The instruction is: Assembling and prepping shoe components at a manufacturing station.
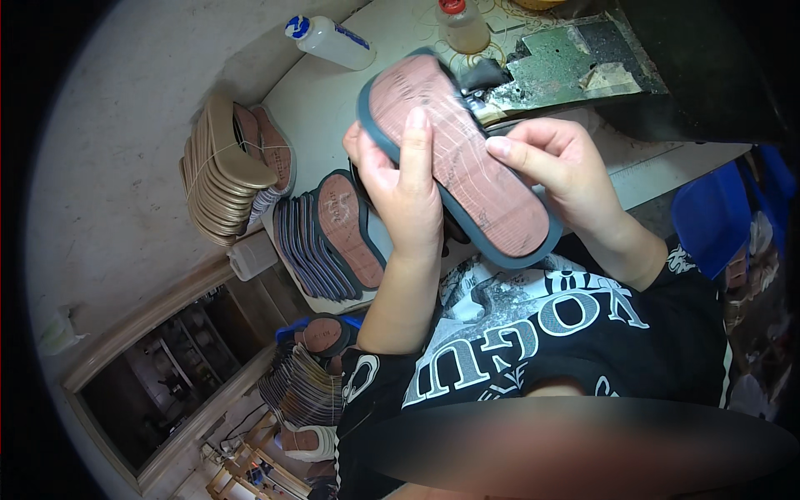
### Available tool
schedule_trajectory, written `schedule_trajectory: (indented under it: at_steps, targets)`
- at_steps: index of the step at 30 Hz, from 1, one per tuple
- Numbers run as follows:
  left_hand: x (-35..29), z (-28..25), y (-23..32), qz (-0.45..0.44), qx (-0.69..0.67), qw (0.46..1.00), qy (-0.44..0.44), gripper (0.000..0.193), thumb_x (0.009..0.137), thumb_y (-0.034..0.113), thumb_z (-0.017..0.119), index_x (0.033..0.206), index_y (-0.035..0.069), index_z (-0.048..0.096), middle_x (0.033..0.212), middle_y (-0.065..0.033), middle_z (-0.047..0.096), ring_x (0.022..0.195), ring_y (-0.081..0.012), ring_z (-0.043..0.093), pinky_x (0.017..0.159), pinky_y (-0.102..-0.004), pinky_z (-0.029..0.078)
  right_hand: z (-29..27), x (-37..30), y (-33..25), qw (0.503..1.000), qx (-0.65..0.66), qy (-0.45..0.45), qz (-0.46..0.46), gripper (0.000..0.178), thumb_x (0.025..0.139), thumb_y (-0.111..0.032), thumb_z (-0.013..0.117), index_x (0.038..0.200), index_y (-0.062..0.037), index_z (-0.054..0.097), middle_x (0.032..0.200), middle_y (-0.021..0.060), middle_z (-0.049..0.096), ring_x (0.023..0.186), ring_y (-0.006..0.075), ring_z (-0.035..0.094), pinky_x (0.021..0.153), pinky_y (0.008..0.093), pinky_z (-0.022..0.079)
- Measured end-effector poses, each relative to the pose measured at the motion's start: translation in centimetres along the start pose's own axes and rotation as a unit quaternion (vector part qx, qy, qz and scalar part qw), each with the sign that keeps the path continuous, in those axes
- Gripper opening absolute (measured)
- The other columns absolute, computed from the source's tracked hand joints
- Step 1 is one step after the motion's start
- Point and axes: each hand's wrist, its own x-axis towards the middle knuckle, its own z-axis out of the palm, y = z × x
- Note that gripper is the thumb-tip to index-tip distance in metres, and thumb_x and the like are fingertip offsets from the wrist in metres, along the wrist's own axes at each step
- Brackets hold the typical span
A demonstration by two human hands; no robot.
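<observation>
Passage exists over the table (320,117) between white bottle (337,43) and tan stack (218,171); dark stack (310,242) obstructs left of the left hand (402,187); green plate (546,71) obstructs beyond the sole (467,162)

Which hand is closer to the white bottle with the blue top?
Left. The left hand, holding the sole, is below the white bottle and a bit rightward in the picture; the right hand, at the sole's right edge, is farther right.

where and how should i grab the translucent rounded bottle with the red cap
Probably grip the bottle around its body, coming from the left: the body is wider than the red cap, white tabletop shows on that side, and a battered green board lies to its right.
</observation>
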Motion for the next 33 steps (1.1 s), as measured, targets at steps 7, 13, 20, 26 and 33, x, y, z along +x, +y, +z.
schedule_trajectory:
  at_steps: [7,13,20,26,33]
  targets:
    - [0.9,0.2,-1.1,-0.001,0.029,1.0,0.0,0.027,0.091,0.015,0.062,0.108,-0.004,0.055,0.113,-0.0068,0.041,0.1,-0.0119,0.048,0.091,-0.0269,0.037,-0.2,-0.1,-1.0,0.999,0.052,0.005,-0.002,0.018,0.089,-0.016,0.064,0.091,0.0021,0.069,0.08,0.0036,0.068,0.069,0.0048,0.06,0.062,0.0179,0.047]
    - [1.2,1.0,-1.0,0.027,0.041,0.999,0.007,0.023,0.091,0.015,0.062,0.104,-0.003,0.057,0.11,-0.0075,0.043,0.097,-0.0129,0.048,0.09,-0.0266,0.037,-1.3,-1.1,-1.5,0.997,0.059,-0.028,0.039,0.02,0.087,-0.014,0.065,0.095,0.0047,0.068,0.082,0.0059,0.069,0.071,0.0057,0.062,0.065,0.0187,0.048]
    - [1.7,1.3,-0.9,0.039,0.048,0.998,0.009,0.019,0.091,0.015,0.062,0.1,-0.002,0.057,0.102,-0.0064,0.046,0.093,-0.0134,0.048,0.086,-0.0271,0.038,-1.1,-3.4,-2.0,0.982,0.016,-0.103,0.157,0.024,0.088,-0.018,0.064,0.097,0.0039,0.065,0.081,0.0098,0.068,0.068,0.0113,0.066,0.061,0.0233,0.054]
    - [3.0,0.7,-1.1,0.004,0.037,0.999,0.002,0.023,0.092,0.019,0.061,0.098,-0.002,0.057,0.097,-0.0055,0.049,0.088,-0.0131,0.05,0.084,-0.0273,0.04,0.7,-2.9,-1.0,0.985,0.076,-0.04,0.15,0.025,0.092,-0.02,0.059,0.096,0.004,0.064,0.077,0.0141,0.068,0.063,0.0149,0.067,0.057,0.0229,0.053]
    - [5.2,-0.8,0.0,-0.081,0.012,0.994,-0.066,0.032,0.094,0.028,0.058,0.103,-0.003,0.061,0.094,-0.0041,0.064,0.084,-0.0096,0.056,0.079,-0.024,0.044,2.2,-1.5,-0.2,0.988,0.115,-0.021,0.097,0.028,0.093,-0.023,0.056,0.093,0.0034,0.065,0.076,0.0153,0.068,0.063,0.0181,0.067,0.059,0.0264,0.054]
